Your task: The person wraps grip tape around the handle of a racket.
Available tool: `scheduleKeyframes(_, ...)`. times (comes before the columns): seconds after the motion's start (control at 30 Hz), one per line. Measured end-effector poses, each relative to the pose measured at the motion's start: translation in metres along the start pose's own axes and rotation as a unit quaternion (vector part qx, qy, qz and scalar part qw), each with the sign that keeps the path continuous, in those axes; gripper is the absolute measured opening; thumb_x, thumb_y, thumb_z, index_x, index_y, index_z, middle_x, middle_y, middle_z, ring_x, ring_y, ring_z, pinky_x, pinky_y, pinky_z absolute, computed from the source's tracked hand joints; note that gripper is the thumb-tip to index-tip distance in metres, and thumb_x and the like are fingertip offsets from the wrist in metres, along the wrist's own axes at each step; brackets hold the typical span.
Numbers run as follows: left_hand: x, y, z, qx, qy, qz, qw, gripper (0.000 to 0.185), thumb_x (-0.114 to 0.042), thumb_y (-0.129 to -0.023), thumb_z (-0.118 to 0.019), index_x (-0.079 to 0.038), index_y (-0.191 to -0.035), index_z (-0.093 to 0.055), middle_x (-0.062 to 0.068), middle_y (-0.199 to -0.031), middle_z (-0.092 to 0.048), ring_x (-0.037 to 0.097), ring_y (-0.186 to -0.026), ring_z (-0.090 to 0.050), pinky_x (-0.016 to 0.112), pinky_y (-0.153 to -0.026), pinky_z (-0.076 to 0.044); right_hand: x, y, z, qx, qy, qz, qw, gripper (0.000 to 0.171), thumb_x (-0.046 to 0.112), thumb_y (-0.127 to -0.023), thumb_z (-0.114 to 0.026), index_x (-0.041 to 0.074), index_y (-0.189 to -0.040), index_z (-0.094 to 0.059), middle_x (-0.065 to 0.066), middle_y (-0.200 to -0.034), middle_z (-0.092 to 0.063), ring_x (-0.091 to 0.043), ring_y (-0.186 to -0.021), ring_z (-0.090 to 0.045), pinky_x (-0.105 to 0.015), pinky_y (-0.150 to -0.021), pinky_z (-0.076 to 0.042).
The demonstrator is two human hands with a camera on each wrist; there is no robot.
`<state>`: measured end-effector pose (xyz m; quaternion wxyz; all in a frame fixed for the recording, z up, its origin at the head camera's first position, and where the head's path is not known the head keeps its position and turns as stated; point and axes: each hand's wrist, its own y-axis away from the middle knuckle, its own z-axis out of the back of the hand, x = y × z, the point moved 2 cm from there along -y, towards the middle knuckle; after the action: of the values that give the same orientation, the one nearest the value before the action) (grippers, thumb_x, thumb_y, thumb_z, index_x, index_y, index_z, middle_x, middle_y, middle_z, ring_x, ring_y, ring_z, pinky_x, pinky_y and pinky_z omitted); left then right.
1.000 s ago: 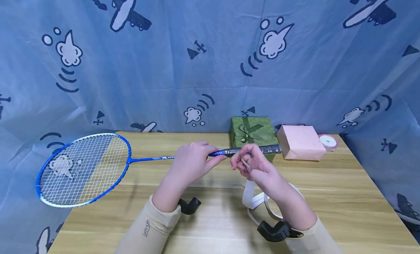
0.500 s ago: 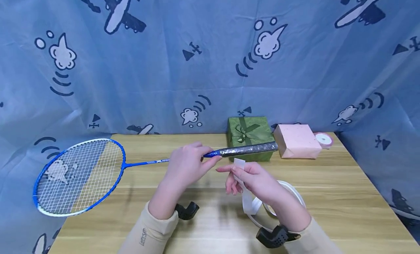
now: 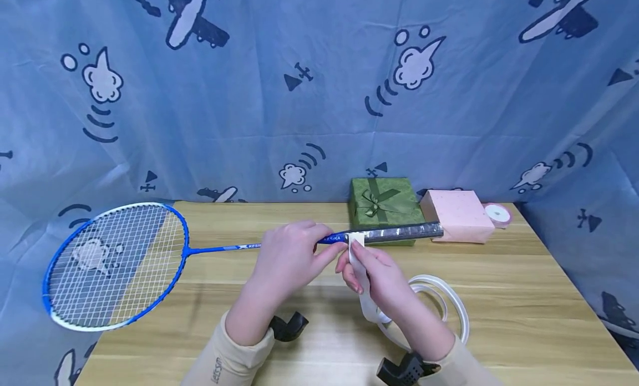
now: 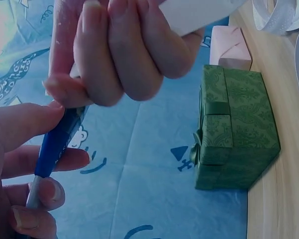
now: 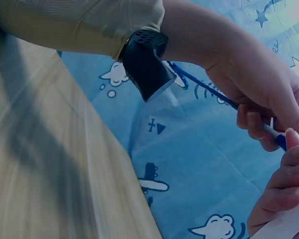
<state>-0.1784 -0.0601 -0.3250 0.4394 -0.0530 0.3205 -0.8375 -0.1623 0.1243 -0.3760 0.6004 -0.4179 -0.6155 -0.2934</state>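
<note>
A blue and white badminton racket (image 3: 209, 250) is held in the air above the table, its strung head to the left and its dark, shiny handle to the right. My left hand (image 3: 289, 253) grips it around the blue cone just above the handle. Between thumb and fingers, my right hand (image 3: 376, 272) pinches the end of a white tape strip (image 3: 366, 303) against the handle's upper end, close to the left fingertips. From there the strip hangs down toward white loops of tape (image 3: 451, 294) on the table. In the left wrist view the right fingers hide the handle.
Behind the handle stands a green gift box (image 3: 384, 206) with a bow. A pink box (image 3: 461, 217) is to its right, then a pink and white ribbon spool (image 3: 498, 214). A blue patterned curtain (image 3: 319, 97) hangs behind the wooden table (image 3: 524, 297).
My right hand has first brought the strip's end out from between its fingers, then raised it onto the handle. The left hand keeps its grip; the racket has shifted slightly.
</note>
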Motion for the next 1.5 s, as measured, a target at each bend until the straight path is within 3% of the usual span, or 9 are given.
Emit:
scheduleKeyframes(0.13,-0.003,0.0,0.001,0.0,-0.001,-0.015,0.9999,0.024,-0.049,-0.093,-0.074,-0.025,-0.093,-0.079,-0.011,-0.085,-0.073,0.009,-0.061,-0.064,0.024,-0.046,-0.039,0.0,0.001,-0.001,-0.039,-0.008,-0.015,0.999,0.05,0.038,-0.114,-0.034,0.009,-0.094,-0.069,0.003,-0.07,-0.058,-0.009,-0.058,-0.051,-0.023,-0.06,-0.043)
scheduleKeyframes(0.3,-0.005,0.0,0.001,0.011,-0.015,-0.047,0.9987,0.019,-0.04,-0.097,-0.071,-0.022,-0.095,-0.078,-0.008,-0.074,-0.064,0.01,-0.056,-0.055,0.025,-0.045,-0.036,0.0,0.002,-0.002,-0.087,-0.023,-0.027,0.996,0.042,0.032,-0.113,-0.041,0.01,-0.099,-0.075,0.0,-0.084,-0.071,-0.011,-0.07,-0.064,-0.023,-0.061,-0.051)
scheduleKeyframes(0.47,-0.005,0.002,0.001,0.009,-0.023,-0.086,0.996,0.015,-0.031,-0.099,-0.067,-0.019,-0.102,-0.076,-0.008,-0.08,-0.069,0.013,-0.066,-0.066,0.029,-0.05,-0.047,0.004,0.003,-0.006,-0.155,-0.016,-0.032,0.987,0.039,0.026,-0.11,-0.05,-0.005,-0.114,-0.074,-0.001,-0.099,-0.079,-0.016,-0.087,-0.073,-0.029,-0.067,-0.057)
scheduleKeyframes(0.63,-0.004,0.005,0.002,-0.008,-0.015,-0.128,0.9916,0.022,-0.027,-0.099,-0.068,-0.021,-0.119,-0.074,-0.006,-0.101,-0.078,0.015,-0.088,-0.076,0.032,-0.056,-0.056,0.006,0.01,-0.015,-0.222,0.001,-0.053,0.974,0.04,0.027,-0.106,-0.057,-0.008,-0.112,-0.075,-0.008,-0.104,-0.08,-0.021,-0.074,-0.071,-0.032,-0.071,-0.056)
scheduleKeyframes(0.8,-0.007,0.008,0.003,-0.016,-0.01,-0.161,0.9867,0.023,-0.023,-0.1,-0.067,-0.023,-0.123,-0.071,-0.008,-0.089,-0.073,0.011,-0.073,-0.071,0.027,-0.048,-0.048,0.006,0.017,-0.021,-0.271,-0.009,-0.06,0.961,0.036,0.027,-0.105,-0.06,-0.004,-0.101,-0.079,-0.012,-0.107,-0.079,-0.023,-0.065,-0.07,-0.031,-0.07,-0.054)
scheduleKeyframes(1.03,-0.01,0.01,0.0,-0.016,0.003,-0.185,0.9826,0.031,-0.011,-0.097,-0.064,-0.021,-0.125,-0.073,-0.007,-0.08,-0.054,0.007,-0.055,-0.047,0.022,-0.045,-0.035,0.003,0.023,-0.023,-0.281,-0.027,-0.025,0.959,0.035,0.023,-0.105,-0.061,-0.007,-0.106,-0.077,-0.008,-0.104,-0.08,-0.019,-0.088,-0.071,-0.032,-0.07,-0.058)
scheduleKeyframes(1.27,-0.01,0.012,0.003,-0.014,0.0,-0.195,0.9806,0.037,-0.009,-0.094,-0.069,-0.02,-0.13,-0.07,-0.007,-0.094,-0.073,0.01,-0.068,-0.068,0.026,-0.052,-0.051,0.002,0.025,-0.029,-0.293,-0.029,-0.021,0.955,0.037,0.024,-0.105,-0.061,-0.009,-0.098,-0.078,-0.009,-0.1,-0.08,-0.019,-0.072,-0.07,-0.029,-0.066,-0.055)
scheduleKeyframes(1.37,-0.009,0.014,0.005,-0.016,-0.003,-0.204,0.9788,0.043,-0.005,-0.093,-0.069,-0.024,-0.131,-0.069,-0.008,-0.093,-0.073,0.011,-0.07,-0.069,0.025,-0.051,-0.05,0.002,0.025,-0.031,-0.285,-0.037,-0.017,0.958,0.036,0.023,-0.105,-0.06,-0.008,-0.105,-0.077,-0.008,-0.1,-0.08,-0.019,-0.077,-0.07,-0.03,-0.068,-0.056)
scheduleKeyframes(1.5,-0.009,0.017,0.006,-0.029,-0.008,-0.228,0.9732,0.048,-0.002,-0.092,-0.069,-0.03,-0.13,-0.071,-0.009,-0.089,-0.068,0.009,-0.066,-0.064,0.023,-0.048,-0.043,0.001,0.029,-0.034,-0.286,-0.036,-0.019,0.957,0.032,0.023,-0.105,-0.059,-0.001,-0.101,-0.081,-0.005,-0.099,-0.08,-0.019,-0.076,-0.069,-0.03,-0.069,-0.055)
